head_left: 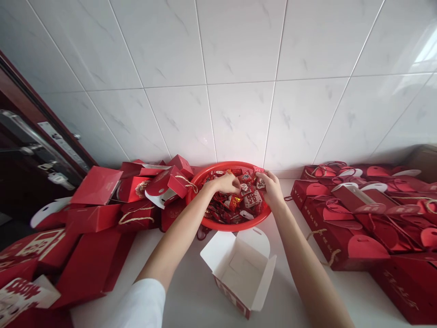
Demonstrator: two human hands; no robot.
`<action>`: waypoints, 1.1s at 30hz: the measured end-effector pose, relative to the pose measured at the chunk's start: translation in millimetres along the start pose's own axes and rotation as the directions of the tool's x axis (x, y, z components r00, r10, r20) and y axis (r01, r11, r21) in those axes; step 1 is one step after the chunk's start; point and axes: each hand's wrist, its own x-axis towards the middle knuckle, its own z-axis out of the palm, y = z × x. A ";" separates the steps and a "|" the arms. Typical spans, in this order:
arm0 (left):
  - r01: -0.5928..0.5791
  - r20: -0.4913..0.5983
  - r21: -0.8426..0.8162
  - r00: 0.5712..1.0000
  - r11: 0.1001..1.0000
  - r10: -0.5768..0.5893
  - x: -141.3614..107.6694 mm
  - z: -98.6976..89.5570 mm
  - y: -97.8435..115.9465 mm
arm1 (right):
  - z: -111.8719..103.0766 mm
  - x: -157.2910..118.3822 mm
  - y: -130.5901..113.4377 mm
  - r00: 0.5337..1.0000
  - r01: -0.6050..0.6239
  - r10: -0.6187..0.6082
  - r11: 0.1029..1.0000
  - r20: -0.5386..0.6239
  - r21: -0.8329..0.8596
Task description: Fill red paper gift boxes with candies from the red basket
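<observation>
A round red plastic basket (218, 226) stands against the wall, filled with red-wrapped candies (252, 199). My left hand (228, 183) reaches into the basket's middle, its fingers bent down among the candies; what they hold, if anything, is hidden. At the basket's right side, my right hand (272, 186) has its thumb and fingers closed on a small red-and-white wrapped candy (260, 182). In front of the basket, an open box (244, 269) with a white inside and spread flaps sits on the white surface, with nothing in it.
Red gift boxes (92, 248) lie piled loosely on the left. Rows of red boxes with cord handles (341, 228) fill the right side. Behind is a tiled wall (239, 114); a dark door with a metal handle (30, 132) is at the far left.
</observation>
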 end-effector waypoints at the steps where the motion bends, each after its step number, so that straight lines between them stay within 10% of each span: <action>1: 0.045 0.015 0.035 0.999 0.998 -0.046 -1.3 -0.9 -0.5 | 0.0 -0.1 0.1 1.000 -0.001 0.001 1.000 0.002 -0.002; 11: 0.061 0.097 0.094 0.993 0.994 -0.071 -1.0 1.2 -2.2 | 0.5 -0.3 -1.2 1.000 -0.014 0.014 1.000 -0.005 -0.023; 14: 0.032 -0.114 -0.032 0.993 0.999 -0.036 -0.8 -6.2 -8.8 | 0.1 0.3 -1.1 1.000 -0.017 0.017 0.999 -0.006 -0.039; 19: -0.031 -0.527 -0.049 0.850 0.998 0.001 2.7 -8.7 -12.4 | -0.2 1.1 -0.5 1.000 -0.012 0.013 1.000 0.027 -0.026; 21: -0.083 -0.444 -0.052 0.894 0.995 0.052 2.5 -6.8 -9.5 | -0.3 1.5 -0.3 1.000 -0.004 0.004 1.000 0.026 -0.025; 24: -0.066 -0.006 -0.140 0.998 0.988 0.066 0.7 -1.7 -3.7 | -0.5 1.7 -0.4 1.000 -0.005 0.006 0.999 0.010 -0.039; 27: 0.038 0.323 -0.051 0.946 0.998 -0.020 -0.8 5.4 1.7 | -0.7 0.9 -0.8 1.000 -0.020 0.021 0.999 0.022 -0.044; 33: 0.092 0.447 0.127 0.884 0.988 -0.140 0.2 18.7 16.0 | -0.9 0.0 -0.7 0.999 -0.026 0.027 0.998 0.017 -0.052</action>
